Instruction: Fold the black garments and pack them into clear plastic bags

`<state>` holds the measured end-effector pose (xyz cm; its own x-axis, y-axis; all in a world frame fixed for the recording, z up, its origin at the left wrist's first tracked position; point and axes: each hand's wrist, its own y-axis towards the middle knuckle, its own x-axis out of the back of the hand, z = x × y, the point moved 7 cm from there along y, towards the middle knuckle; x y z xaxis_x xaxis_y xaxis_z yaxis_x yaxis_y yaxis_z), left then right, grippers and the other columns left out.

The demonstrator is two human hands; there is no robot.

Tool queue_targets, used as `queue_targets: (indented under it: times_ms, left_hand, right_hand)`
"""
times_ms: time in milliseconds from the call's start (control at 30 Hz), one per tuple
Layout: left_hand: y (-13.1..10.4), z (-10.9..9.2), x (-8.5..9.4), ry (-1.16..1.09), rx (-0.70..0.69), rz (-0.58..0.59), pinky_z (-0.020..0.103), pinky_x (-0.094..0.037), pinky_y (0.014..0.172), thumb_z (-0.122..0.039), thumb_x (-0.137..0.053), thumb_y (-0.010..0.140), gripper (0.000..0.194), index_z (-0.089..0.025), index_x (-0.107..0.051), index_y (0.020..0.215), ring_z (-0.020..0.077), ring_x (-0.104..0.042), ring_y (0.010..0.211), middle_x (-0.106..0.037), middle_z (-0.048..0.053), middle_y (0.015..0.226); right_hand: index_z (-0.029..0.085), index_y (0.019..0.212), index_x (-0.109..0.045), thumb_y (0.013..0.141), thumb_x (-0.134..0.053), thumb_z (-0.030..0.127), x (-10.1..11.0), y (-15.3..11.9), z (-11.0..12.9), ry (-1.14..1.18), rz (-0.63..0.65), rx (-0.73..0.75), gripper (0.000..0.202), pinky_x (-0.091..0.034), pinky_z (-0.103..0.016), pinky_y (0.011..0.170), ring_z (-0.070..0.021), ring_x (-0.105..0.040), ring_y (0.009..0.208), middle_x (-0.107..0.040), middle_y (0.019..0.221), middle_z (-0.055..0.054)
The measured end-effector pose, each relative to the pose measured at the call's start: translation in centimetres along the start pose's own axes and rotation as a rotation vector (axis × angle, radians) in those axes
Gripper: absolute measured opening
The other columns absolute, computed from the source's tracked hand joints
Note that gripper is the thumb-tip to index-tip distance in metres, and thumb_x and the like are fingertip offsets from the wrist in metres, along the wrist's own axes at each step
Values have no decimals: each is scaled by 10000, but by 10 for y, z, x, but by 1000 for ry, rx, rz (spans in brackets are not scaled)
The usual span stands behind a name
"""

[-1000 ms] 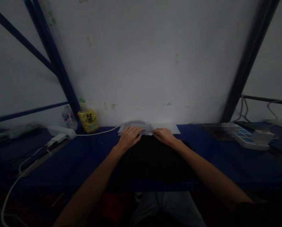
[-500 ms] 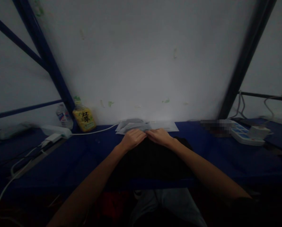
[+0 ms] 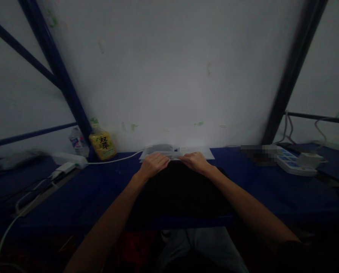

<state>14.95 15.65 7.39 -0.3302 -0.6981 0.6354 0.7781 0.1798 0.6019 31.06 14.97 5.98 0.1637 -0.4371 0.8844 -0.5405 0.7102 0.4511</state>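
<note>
A black cloth (image 3: 183,193), perhaps a folded garment, lies on the blue tabletop in front of me. At its far edge my left hand (image 3: 156,164) is closed, with fingers pinched on the cloth. My right hand (image 3: 196,163) pinches the same edge a short way to the right, and a small gap separates the two hands. Just beyond the fingers are grey-white sheets (image 3: 205,152), paper or plastic, partly hidden by my hands. The dim light hides the cloth's folds and exact kind.
On the left stand a yellow-labelled bottle (image 3: 103,145) and a clear bottle (image 3: 79,142), near a white power strip (image 3: 69,159) with cables. A white multi-socket strip (image 3: 293,162) lies at the right. Blue frame posts (image 3: 64,81) rise against the wall.
My hands have moved apart along the cloth's far edge, from nearly touching to a small gap, mostly by the left hand shifting left. The view has shifted slightly.
</note>
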Motion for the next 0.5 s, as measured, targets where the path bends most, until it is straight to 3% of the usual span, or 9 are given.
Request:
queue_targets:
  times_ms: [167, 500]
  left_hand:
    - [-6, 10, 1, 28, 4, 4, 300, -468, 726, -272, -449, 961, 225, -207, -663, 950, 178, -635, 857, -701, 46, 898]
    - [-25, 48, 11, 60, 168, -34, 293, -461, 727, -295, -470, 953, 219, -202, -667, 937, 180, -627, 817, -685, 60, 860]
  right_hand:
    - [250, 1249, -607, 990, -334, 313, 0, -2, -9, 6, -8, -17, 381, -338, -252, 619, -161, -612, 759, -700, 962, -67]
    - [296, 1206, -638, 991, -359, 387, 3, -13, -52, 20, -123, -142, 363, -353, -237, 646, -170, -637, 812, -721, 973, -45]
